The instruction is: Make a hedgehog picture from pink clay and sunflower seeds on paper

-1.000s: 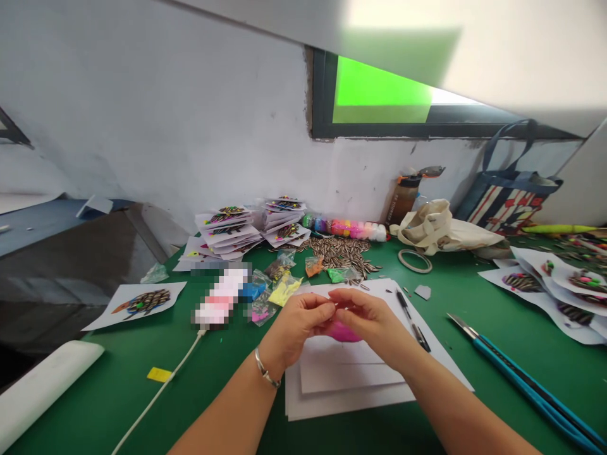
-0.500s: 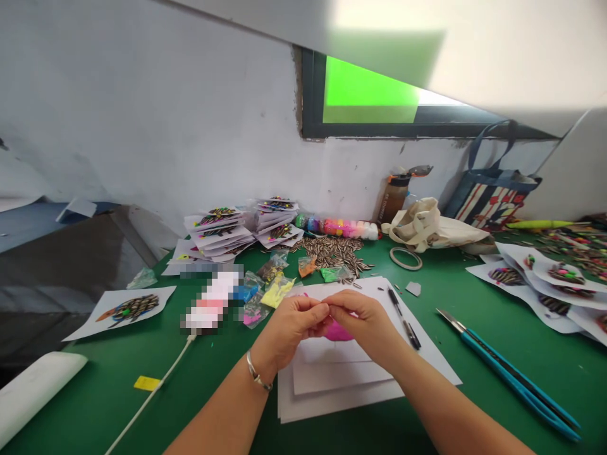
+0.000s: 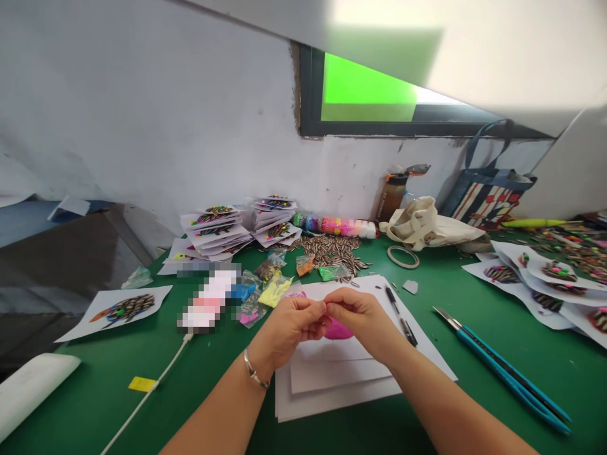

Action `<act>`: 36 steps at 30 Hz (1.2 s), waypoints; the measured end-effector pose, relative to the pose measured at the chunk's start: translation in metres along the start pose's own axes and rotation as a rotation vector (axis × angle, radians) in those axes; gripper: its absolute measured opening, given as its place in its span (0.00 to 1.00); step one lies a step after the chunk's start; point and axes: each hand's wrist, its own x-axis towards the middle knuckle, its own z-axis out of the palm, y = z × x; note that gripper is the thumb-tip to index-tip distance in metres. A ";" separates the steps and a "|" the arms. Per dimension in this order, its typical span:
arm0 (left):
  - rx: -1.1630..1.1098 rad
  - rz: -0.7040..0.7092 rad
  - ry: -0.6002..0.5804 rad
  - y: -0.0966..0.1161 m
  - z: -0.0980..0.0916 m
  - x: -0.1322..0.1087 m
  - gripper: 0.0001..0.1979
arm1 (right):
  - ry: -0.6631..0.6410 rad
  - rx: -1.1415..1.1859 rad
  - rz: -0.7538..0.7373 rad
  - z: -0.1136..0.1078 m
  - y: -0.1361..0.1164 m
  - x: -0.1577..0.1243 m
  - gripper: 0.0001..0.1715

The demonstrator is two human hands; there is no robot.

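Note:
My left hand [image 3: 290, 327] and my right hand [image 3: 362, 319] meet fingertip to fingertip over a stack of white paper sheets [image 3: 341, 379] on the green table. Both hands are closed in a pinch on a lump of bright pink clay [image 3: 339, 329], which shows below and between the fingers. A metal bangle sits on my left wrist. A black pen [image 3: 401, 316] lies on the paper just right of my right hand.
Small bags of coloured clay [image 3: 274, 287] and a pile of sunflower seeds [image 3: 334, 249] lie behind the hands. Stacks of seed pictures [image 3: 222, 229] stand at the back. A blue-handled tool [image 3: 502, 369] lies at right, with a tape ring [image 3: 403, 256], cloth bag [image 3: 429, 226] and bottle [image 3: 391, 196].
The hands stay pinched together on the pink clay, with only small finger shifts. The view has drifted slightly to the right.

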 end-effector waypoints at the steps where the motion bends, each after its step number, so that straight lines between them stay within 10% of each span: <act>1: -0.008 -0.007 0.000 0.000 0.000 0.000 0.18 | 0.006 0.005 0.006 0.000 0.000 0.000 0.07; 36: -0.138 -0.062 0.017 0.001 0.000 -0.002 0.21 | -0.066 0.194 0.095 0.005 0.008 0.003 0.12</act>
